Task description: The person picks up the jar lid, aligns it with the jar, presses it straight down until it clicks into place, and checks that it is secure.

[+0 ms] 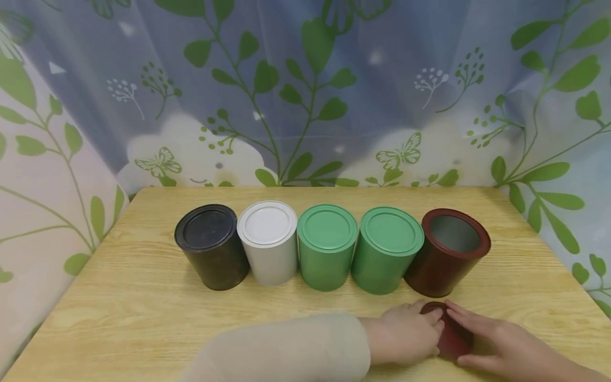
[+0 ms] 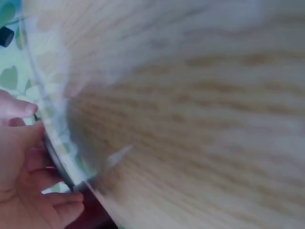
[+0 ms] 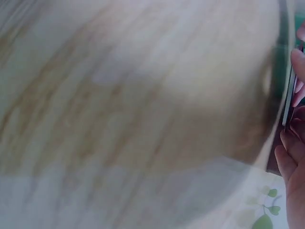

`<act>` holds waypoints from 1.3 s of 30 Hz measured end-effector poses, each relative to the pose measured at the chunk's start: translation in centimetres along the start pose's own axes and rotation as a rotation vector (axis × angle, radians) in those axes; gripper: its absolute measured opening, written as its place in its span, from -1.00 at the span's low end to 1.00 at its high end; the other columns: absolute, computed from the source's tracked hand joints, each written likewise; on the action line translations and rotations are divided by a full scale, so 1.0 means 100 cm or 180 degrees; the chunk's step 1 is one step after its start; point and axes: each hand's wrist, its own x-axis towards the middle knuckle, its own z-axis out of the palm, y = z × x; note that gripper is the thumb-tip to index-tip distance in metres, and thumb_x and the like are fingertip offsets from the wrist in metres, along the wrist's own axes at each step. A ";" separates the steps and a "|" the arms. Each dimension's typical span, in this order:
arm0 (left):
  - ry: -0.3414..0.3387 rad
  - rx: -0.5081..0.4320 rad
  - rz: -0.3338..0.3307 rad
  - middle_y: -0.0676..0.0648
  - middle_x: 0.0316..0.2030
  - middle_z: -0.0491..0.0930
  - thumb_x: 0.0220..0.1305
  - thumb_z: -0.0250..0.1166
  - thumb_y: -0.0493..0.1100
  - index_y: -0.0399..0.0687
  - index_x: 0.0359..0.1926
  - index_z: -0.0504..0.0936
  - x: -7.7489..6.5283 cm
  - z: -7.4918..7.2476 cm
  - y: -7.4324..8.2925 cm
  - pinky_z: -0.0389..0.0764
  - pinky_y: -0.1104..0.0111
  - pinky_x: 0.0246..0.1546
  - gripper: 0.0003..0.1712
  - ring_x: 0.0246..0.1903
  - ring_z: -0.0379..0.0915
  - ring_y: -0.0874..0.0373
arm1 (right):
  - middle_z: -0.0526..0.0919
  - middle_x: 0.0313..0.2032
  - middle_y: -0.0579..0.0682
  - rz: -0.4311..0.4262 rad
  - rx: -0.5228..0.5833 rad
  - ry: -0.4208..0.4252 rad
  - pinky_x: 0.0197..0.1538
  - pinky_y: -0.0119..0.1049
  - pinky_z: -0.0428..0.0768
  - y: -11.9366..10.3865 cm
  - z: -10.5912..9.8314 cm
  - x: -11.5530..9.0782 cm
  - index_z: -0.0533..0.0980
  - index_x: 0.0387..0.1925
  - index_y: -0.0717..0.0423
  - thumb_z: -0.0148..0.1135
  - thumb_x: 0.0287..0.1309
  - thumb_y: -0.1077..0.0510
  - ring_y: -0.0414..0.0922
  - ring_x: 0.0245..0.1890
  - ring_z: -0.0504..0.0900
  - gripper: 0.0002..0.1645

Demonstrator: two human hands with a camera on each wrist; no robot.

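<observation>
Near the table's front right, both hands hold a dark red lid-like disc [image 1: 454,337], tilted up on its edge. The left hand [image 1: 408,333] grips its left side, fingers over the upper rim. From the right, the right hand [image 1: 508,342] holds the opposite side with thumb and fingers. Just behind them stands a dark red can [image 1: 431,276], its top uncovered and its grey inside showing. In the left wrist view the fingers [image 2: 69,212] curl at the disc's thin edge. The right wrist view catches only fingers [image 3: 287,160] along that edge.
Left of the dark red can, in one row, stand two green cans [image 1: 324,268] [image 1: 379,273], a white can [image 1: 272,262] and a black can [image 1: 219,268], all lidded. The wooden table [image 1: 143,334] backs onto a leaf-patterned curtain [image 1: 305,106].
</observation>
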 end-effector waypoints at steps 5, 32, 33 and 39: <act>0.0316 0.0148 0.0204 0.24 0.36 0.06 0.40 -0.24 0.28 0.31 0.38 0.19 -0.009 -0.004 -0.009 0.05 0.42 0.29 -0.40 0.36 -0.09 0.20 | 0.31 0.26 -0.19 -0.0116 0.0228 0.0231 -0.05 -0.77 0.29 -0.002 -0.008 0.002 0.36 0.27 0.08 0.47 -0.16 -0.06 -0.34 0.06 0.45 -0.08; 0.1881 0.0665 0.0474 0.06 0.24 0.36 0.44 -0.18 0.19 0.07 0.25 0.42 -0.054 -0.063 -0.033 0.14 0.37 0.27 -0.45 0.24 0.23 0.11 | 0.33 0.28 -0.18 -0.0337 -0.0197 0.0825 0.03 -0.74 0.26 -0.028 -0.079 0.015 0.43 0.20 0.16 0.60 -0.50 0.08 -0.48 0.21 0.24 0.03; 0.1859 0.0642 0.0467 0.06 0.25 0.35 0.44 -0.18 0.19 0.07 0.25 0.42 -0.055 -0.065 -0.034 0.14 0.37 0.27 -0.45 0.25 0.22 0.11 | 0.32 0.28 -0.19 -0.0329 -0.0218 0.0839 0.03 -0.74 0.25 -0.028 -0.081 0.016 0.43 0.20 0.15 0.60 -0.50 0.07 -0.49 0.21 0.24 0.03; 0.1772 0.0556 0.0446 0.07 0.27 0.33 0.43 -0.17 0.20 0.08 0.27 0.40 -0.057 -0.075 -0.039 0.06 0.39 0.30 -0.44 0.28 0.16 0.14 | 0.32 0.28 -0.15 -0.0354 -0.0244 0.0846 0.05 -0.75 0.21 -0.027 -0.088 0.021 0.43 0.20 0.15 0.59 -0.43 0.04 -0.50 0.21 0.23 0.00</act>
